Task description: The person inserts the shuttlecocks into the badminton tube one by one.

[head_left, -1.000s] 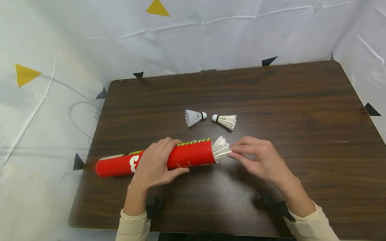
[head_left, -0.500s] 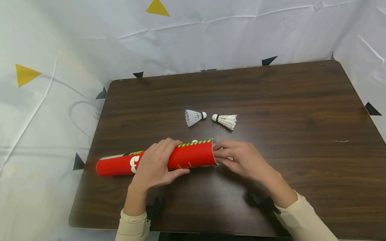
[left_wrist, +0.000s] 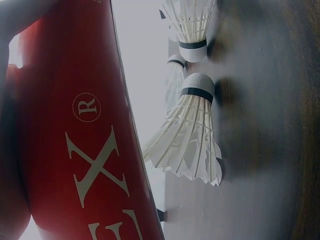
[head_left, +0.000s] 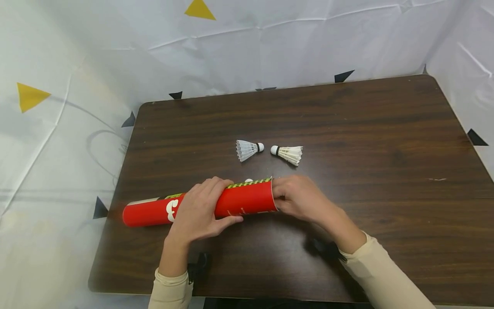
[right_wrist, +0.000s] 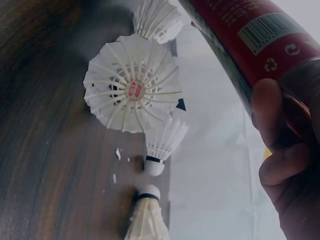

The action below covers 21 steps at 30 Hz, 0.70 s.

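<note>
The left hand [head_left: 198, 210] wraps around the red tube [head_left: 243, 198], lying near the table's [head_left: 347, 116] front edge. The right hand [head_left: 299, 198] covers the tube's open end; its fingers are hidden, so I cannot tell its grip. Two shuttlecocks [head_left: 247, 149] lie mid-table.

Dark brown wood-grain table [head_left: 366, 141] with rounded corners, set against white sheeting. Lying on it lengthwise, left to right near the front edge: a long red cardboard tube [head_left: 247, 199] with white lettering and a yellow-green band along its upper side. Behind the tube's right end, a small white rounded piece [head_left: 248, 180], mostly hidden. Further back, near the middle of the tabletop, two white feather shuttlecocks on their sides, cork tips facing each other and just apart: left shuttlecock [head_left: 247, 149], right shuttlecock [head_left: 288, 153]. Small pale fleck [head_left: 436, 179] toward the right side.
</note>
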Tool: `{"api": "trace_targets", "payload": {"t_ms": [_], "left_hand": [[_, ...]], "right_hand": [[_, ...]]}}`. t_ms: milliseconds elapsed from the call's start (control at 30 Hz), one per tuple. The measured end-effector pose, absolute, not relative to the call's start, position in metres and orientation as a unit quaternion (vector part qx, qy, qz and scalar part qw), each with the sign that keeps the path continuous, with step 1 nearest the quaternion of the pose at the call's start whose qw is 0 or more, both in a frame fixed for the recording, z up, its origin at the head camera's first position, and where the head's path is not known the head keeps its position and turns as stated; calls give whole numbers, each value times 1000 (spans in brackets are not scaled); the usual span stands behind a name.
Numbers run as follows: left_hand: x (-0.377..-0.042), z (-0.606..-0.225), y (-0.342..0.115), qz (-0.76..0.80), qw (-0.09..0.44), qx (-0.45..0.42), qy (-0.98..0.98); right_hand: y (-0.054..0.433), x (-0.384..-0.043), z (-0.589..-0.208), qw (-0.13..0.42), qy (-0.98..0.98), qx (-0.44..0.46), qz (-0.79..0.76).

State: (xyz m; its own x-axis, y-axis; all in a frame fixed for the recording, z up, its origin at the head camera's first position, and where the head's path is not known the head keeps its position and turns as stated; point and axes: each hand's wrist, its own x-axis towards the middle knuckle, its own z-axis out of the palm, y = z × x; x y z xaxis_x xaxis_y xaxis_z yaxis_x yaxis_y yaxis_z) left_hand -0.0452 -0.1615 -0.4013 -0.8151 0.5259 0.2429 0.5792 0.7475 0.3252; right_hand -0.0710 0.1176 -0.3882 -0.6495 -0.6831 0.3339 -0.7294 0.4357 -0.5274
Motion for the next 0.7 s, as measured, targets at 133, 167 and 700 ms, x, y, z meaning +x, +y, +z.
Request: {"api": "trace_targets", "payload": {"t_ms": [133,167,700], "left_hand": [[-45,-402,-162,-197,70,-296,-932],[-45,-402,-162,-196,70,-296,-932],[-45,-401,-162,-195,67,-293,-934]], "right_hand": [[114,-73,-390,32,-847,410,337],[113,-74,-390,31,-847,408,340],[122,-76,-376,-7,-839,394,374]]}}
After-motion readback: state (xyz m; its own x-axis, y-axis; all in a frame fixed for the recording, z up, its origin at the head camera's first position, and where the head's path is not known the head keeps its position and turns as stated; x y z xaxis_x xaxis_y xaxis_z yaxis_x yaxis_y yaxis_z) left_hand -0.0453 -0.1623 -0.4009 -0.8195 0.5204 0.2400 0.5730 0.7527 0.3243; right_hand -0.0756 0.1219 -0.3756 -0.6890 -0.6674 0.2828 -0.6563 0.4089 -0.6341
